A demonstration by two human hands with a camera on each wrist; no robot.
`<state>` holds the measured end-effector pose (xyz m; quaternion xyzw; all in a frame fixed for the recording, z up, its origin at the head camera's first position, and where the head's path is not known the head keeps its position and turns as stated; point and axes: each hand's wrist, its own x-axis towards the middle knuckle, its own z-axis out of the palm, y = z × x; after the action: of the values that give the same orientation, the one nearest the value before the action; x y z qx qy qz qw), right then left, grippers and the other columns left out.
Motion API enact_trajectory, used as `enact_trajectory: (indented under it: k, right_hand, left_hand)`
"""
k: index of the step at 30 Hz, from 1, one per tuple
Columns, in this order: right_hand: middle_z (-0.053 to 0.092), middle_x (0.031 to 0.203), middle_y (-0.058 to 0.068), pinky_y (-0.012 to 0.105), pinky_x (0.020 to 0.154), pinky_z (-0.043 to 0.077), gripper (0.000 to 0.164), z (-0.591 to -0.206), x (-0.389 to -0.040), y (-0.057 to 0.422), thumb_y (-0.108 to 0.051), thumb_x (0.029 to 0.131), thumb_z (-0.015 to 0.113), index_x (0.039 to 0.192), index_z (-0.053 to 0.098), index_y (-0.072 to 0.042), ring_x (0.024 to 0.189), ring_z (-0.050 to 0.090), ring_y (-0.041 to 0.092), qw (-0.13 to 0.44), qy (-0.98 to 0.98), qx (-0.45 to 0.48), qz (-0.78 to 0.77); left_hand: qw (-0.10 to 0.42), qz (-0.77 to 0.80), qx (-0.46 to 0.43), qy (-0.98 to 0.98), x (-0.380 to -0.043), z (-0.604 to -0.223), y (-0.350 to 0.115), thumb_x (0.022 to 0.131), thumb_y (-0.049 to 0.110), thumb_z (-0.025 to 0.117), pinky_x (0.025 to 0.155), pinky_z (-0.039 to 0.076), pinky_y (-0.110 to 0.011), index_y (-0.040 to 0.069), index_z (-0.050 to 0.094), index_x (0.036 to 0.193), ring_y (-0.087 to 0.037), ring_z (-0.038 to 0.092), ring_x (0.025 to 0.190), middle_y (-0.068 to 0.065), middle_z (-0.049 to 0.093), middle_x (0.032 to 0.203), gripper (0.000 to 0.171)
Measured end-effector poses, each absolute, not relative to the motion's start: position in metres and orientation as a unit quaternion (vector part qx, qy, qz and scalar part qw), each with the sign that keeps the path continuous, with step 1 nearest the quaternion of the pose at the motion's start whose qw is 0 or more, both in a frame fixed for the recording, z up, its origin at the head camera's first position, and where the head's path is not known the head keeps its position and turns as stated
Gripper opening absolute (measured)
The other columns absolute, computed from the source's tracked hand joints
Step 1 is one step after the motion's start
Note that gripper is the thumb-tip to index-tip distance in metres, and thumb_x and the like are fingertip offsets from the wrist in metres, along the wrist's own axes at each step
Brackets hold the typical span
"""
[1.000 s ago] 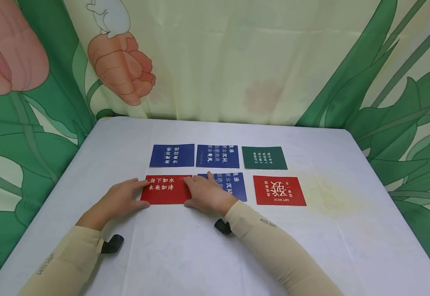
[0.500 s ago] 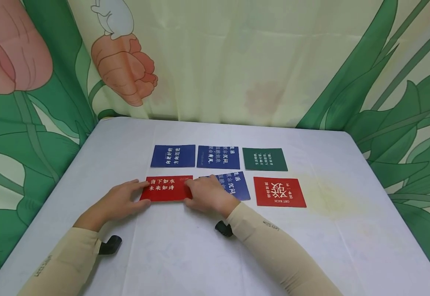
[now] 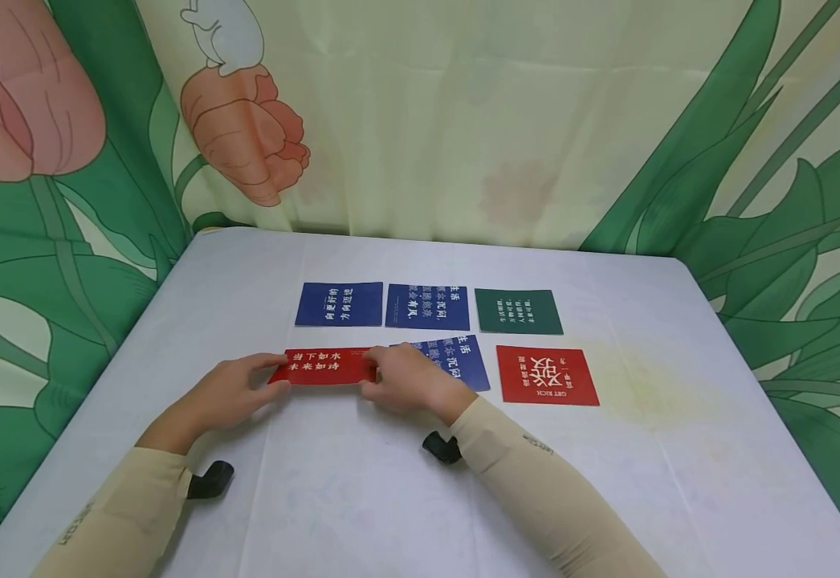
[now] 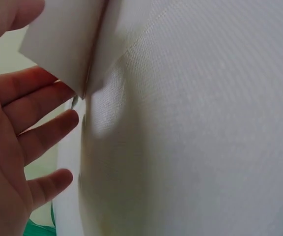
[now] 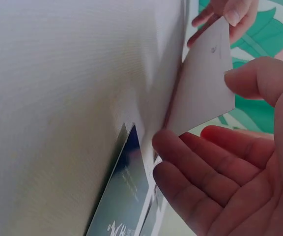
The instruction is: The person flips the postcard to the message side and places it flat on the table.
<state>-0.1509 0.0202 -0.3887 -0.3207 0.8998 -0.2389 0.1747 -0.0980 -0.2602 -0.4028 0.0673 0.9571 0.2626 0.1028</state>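
Between my two hands is a red card (image 3: 326,371) with white Chinese characters, its near edge raised off the table. My left hand (image 3: 223,393) pinches its left end between thumb and fingers. At the opposite end my right hand (image 3: 411,380) grips it the same way. The card's plain white back (image 5: 205,81) faces the right wrist camera, and also shows as a pale underside (image 4: 65,37) in the left wrist view. A blue card (image 3: 466,363) lies partly hidden behind my right hand, slightly turned.
Along the back of the white-covered table (image 3: 362,490) lie two blue cards, one left (image 3: 339,305) and one middle (image 3: 427,307), and a green card (image 3: 519,311). Another red card (image 3: 547,376) lies right of my hand. A printed curtain (image 3: 420,120) hangs behind.
The near edge of the red card has come up off the table, with both hands holding its ends. The blue card beside my right hand has shifted slightly right and turned.
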Motion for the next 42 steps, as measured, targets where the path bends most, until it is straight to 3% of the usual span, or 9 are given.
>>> enact_trajectory:
  k: [5,15,20,26,31,33,36,39,42]
  right_hand:
    - [0.065,0.097,-0.003,0.025,0.065,0.045,0.042,-0.3885,-0.1504,0.0236,-0.025,0.095,0.062,0.131,0.061,-0.005,0.075,0.057,0.011,0.168,0.891,-0.325,-0.268]
    - [0.071,0.114,0.008,0.029,0.09,0.052,0.042,-0.3923,-0.1528,0.0265,-0.011,0.093,0.058,0.134,0.058,-0.001,0.101,0.066,0.016,0.104,0.882,-0.321,-0.33]
    - [0.07,0.105,0.006,0.028,0.085,0.053,0.046,-0.3931,-0.1521,0.0258,-0.006,0.095,0.062,0.14,0.052,-0.002,0.094,0.066,0.015,0.075,0.88,-0.292,-0.366]
    - [0.065,0.092,0.002,0.026,0.075,0.052,0.042,-0.3955,-0.1523,0.0272,-0.009,0.096,0.064,0.136,0.054,-0.002,0.08,0.06,0.013,0.027,0.874,-0.284,-0.394]
    - [0.061,0.09,0.002,0.026,0.072,0.051,0.051,-0.3959,-0.1513,0.0272,-0.01,0.096,0.064,0.141,0.043,-0.002,0.078,0.057,0.014,0.015,0.865,-0.28,-0.415]
    - [0.061,0.09,0.003,0.026,0.071,0.051,0.053,-0.3964,-0.1505,0.0269,-0.008,0.095,0.065,0.141,0.039,-0.001,0.077,0.057,0.014,0.012,0.859,-0.277,-0.43]
    - [0.061,0.09,0.004,0.026,0.07,0.05,0.048,-0.3968,-0.1496,0.0262,-0.007,0.095,0.066,0.134,0.039,0.0,0.076,0.057,0.015,0.004,0.853,-0.273,-0.445]
    - [0.06,0.092,0.005,0.026,0.069,0.05,0.037,-0.3965,-0.1492,0.0253,-0.007,0.095,0.066,0.122,0.041,-0.003,0.078,0.058,0.016,-0.002,0.852,-0.265,-0.451]
    - [0.061,0.095,0.005,0.026,0.071,0.051,0.025,-0.3952,-0.1489,0.0242,-0.008,0.096,0.065,0.114,0.047,-0.006,0.082,0.061,0.016,-0.001,0.856,-0.255,-0.45]
  left_hand:
    - [0.086,0.279,0.055,0.955,-0.0971,-0.4017,-0.2606,0.094,0.035,0.068,0.097,0.045,-0.065,0.002,0.059,0.136,-0.047,0.046,0.129,-0.024,0.056,0.136,0.054]
    - [0.04,0.319,0.035,0.946,-0.0977,-0.3984,-0.2603,0.099,0.035,0.064,0.099,0.046,-0.059,0.001,0.062,0.131,-0.043,0.057,0.121,-0.019,0.065,0.127,0.046]
    - [0.031,0.342,0.027,0.939,-0.0963,-0.3956,-0.2578,0.094,0.028,0.072,0.098,0.046,-0.059,0.002,0.053,0.14,-0.042,0.059,0.12,-0.018,0.066,0.126,0.056]
    - [-0.05,0.342,0.04,0.938,-0.0943,-0.3943,-0.2552,0.093,0.013,0.073,0.085,0.055,-0.055,-0.004,0.055,0.132,-0.042,0.066,0.101,-0.018,0.072,0.104,0.046]
    - [-0.08,0.348,0.029,0.934,-0.096,-0.3945,-0.2529,0.094,0.01,0.071,0.084,0.055,-0.053,-0.004,0.047,0.134,-0.037,0.066,0.094,-0.018,0.072,0.098,0.048]
    - [-0.085,0.353,0.028,0.931,-0.0966,-0.3961,-0.2526,0.094,0.007,0.07,0.083,0.056,-0.049,-0.003,0.044,0.134,-0.035,0.067,0.091,-0.018,0.072,0.097,0.048]
    - [-0.097,0.359,0.029,0.928,-0.0966,-0.3995,-0.2524,0.094,0.004,0.069,0.076,0.057,-0.031,-0.003,0.043,0.13,-0.031,0.067,0.086,-0.019,0.072,0.095,0.045]
    - [-0.106,0.359,0.034,0.927,-0.0962,-0.4018,-0.2523,0.094,0.002,0.068,0.068,0.05,-0.016,-0.002,0.044,0.126,-0.03,0.067,0.083,-0.02,0.071,0.095,0.041]
    - [-0.104,0.358,0.035,0.927,-0.0962,-0.4018,-0.2518,0.094,0.002,0.067,0.067,0.047,-0.015,-0.001,0.046,0.124,-0.031,0.066,0.084,-0.02,0.07,0.096,0.036]
